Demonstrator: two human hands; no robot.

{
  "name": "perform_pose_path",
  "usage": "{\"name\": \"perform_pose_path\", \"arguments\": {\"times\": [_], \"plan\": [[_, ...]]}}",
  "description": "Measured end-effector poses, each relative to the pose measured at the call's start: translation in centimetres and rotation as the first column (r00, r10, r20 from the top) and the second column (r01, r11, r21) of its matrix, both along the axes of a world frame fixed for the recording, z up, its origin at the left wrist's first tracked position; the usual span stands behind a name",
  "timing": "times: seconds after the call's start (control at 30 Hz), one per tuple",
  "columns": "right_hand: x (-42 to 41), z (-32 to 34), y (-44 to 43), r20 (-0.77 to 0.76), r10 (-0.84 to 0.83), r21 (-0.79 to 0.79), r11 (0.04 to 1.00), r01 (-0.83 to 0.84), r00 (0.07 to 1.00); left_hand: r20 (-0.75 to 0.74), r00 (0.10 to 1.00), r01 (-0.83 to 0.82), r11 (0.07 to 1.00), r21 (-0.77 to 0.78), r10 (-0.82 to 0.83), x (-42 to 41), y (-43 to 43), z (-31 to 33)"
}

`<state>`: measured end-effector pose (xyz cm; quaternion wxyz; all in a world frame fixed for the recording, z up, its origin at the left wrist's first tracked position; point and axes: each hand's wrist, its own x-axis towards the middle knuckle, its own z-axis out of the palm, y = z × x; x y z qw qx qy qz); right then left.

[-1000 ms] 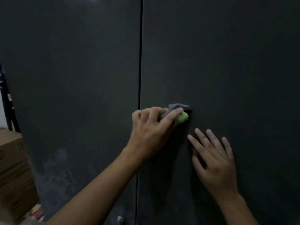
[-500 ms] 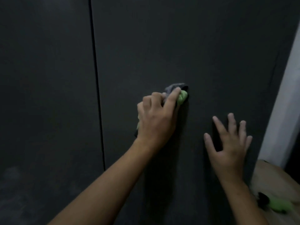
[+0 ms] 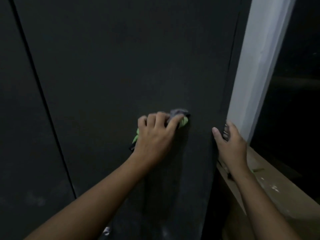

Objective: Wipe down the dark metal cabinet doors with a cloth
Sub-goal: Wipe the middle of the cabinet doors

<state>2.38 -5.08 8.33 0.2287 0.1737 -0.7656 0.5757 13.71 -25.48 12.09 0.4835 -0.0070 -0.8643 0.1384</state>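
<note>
Two dark metal cabinet doors fill the view: the right door (image 3: pixel 129 66) and part of the left door (image 3: pixel 15 118), split by a thin vertical gap. My left hand (image 3: pixel 155 135) grips a bunched grey and green cloth (image 3: pixel 179 116) and presses it against the right door near its right side. My right hand (image 3: pixel 230 144) holds the right edge of that door, thumb on the front face and fingers wrapped around the side, where they are hidden.
A pale wall pillar (image 3: pixel 256 66) stands right of the cabinet. A tan ledge (image 3: pixel 277 196) with small scraps runs along the lower right, below a dark opening (image 3: pixel 294 101). Dusty smudges mark the doors' lower parts.
The view has swung right, so the door gap has slid left. My left hand carried the cloth rightward across the right door. My right hand moved from lying flat on the door to gripping its right edge.
</note>
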Motion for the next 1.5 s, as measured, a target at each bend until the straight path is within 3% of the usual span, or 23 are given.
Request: {"name": "perform_pose_path", "arguments": {"times": [0.17,0.27,0.37,0.5,0.63,0.77,0.93,1.17,1.3,1.5], "plan": [[-0.2,0.6,1.9,0.041,0.114,0.038,0.993,-0.116,0.993,-0.058,0.998,0.027,0.998,0.052,-0.024,-3.3,3.8,3.9],[-0.9,0.5,3.2,0.118,0.177,0.084,0.979,-0.187,0.977,0.013,0.998,0.060,0.998,0.006,-0.060,-5.2,6.3,4.1],[-1.3,0.4,4.7,0.197,0.248,0.020,0.966,-0.257,0.949,0.071,0.990,0.127,0.990,-0.061,-0.122,-6.5,8.2,2.5],[-1.4,0.3,6.0,0.187,0.185,-0.072,0.982,-0.175,0.965,0.130,0.976,0.193,0.971,-0.143,-0.174,-6.9,9.5,-1.1],[-0.5,0.6,5.0,0.154,0.118,0.007,0.993,-0.120,0.981,0.290,0.944,0.229,0.945,-0.232,-0.158,-6.4,9.3,-5.4],[0.5,0.8,2.9,0.131,0.073,0.130,0.987,-0.090,0.989,0.411,0.901,0.244,0.943,-0.225,-0.135,-4.9,8.2,-8.2],[1.0,-0.3,1.8,0.170,0.028,0.153,0.987,-0.055,0.985,0.343,0.929,0.205,0.964,-0.169,-0.138,-3.3,5.5,-8.3],[0.6,-1.4,1.7,0.191,0.073,0.048,0.995,-0.084,0.979,0.085,0.995,0.050,0.998,0.036,-0.053,-3.7,5.2,0.7],[0.7,-1.4,2.1,0.190,0.096,0.029,0.994,-0.104,0.977,0.065,0.994,0.090,0.996,-0.003,-0.090,-5.9,8.3,2.1],[0.5,-0.9,4.0,0.238,0.099,0.141,0.981,-0.135,0.966,0.187,0.971,0.180,0.967,-0.182,-0.146,-6.9,10.0,-0.7]]}}
